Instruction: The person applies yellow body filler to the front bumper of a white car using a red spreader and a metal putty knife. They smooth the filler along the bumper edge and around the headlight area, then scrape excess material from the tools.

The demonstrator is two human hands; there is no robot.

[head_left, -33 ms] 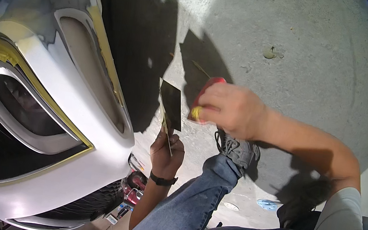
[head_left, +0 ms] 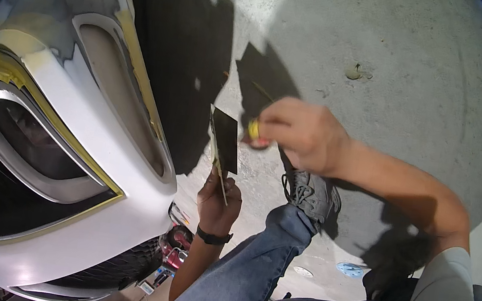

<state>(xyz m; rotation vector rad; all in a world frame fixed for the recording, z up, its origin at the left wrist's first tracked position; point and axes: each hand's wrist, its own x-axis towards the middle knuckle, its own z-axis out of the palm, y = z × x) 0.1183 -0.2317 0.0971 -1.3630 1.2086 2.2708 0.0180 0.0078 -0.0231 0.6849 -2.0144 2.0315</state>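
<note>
My left hand [head_left: 218,203], wearing a black wristband, grips a thin, flat dark plate [head_left: 224,142] with pale, yellowish edges, held steeply tilted. Just to its right, my right hand [head_left: 305,138] is closed on a small red tool [head_left: 259,143] with yellow on it [head_left: 253,129]; most of the tool is hidden behind my fingers. At the left stands a white bumper [head_left: 80,123] with gray sanded patches, an oblong recess, yellow masking tape [head_left: 117,193] along edges and a dark section with a silver surround [head_left: 61,185].
Below me is a gray concrete floor [head_left: 405,94] with dark shadows. My leg in jeans [head_left: 238,275] and gray shoe [head_left: 309,195] lie below my right hand. Flat round discs [head_left: 350,269] rest on the floor at lower right. Red equipment [head_left: 177,247] shows behind the bumper's lower end.
My right hand has shifted slightly upward and turned, so the red tool's broad face now shows far less. My left hand and the plate have barely moved.
</note>
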